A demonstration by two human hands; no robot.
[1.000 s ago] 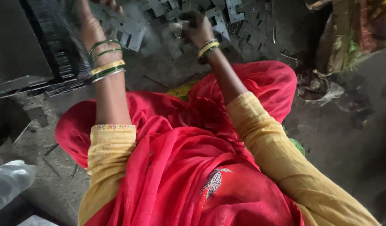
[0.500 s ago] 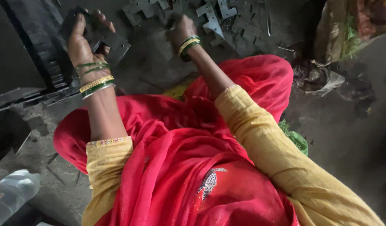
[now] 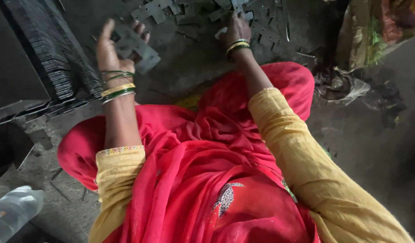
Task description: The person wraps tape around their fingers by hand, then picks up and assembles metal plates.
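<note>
Left hand (image 3: 109, 50): I see it clasping a flat grey metal plate (image 3: 136, 46), ten o'clock.
Right hand (image 3: 236, 29): fingers down on loose metal pieces (image 3: 261, 29), twelve o'clock; grip unclear.

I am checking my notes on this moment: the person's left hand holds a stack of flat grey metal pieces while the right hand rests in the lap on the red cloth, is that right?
Not quite. The left hand does hold the flat grey metal pieces, but the head view shows the right hand stretched forward onto the scattered metal pieces on the floor, not in the lap on the red cloth.
</note>
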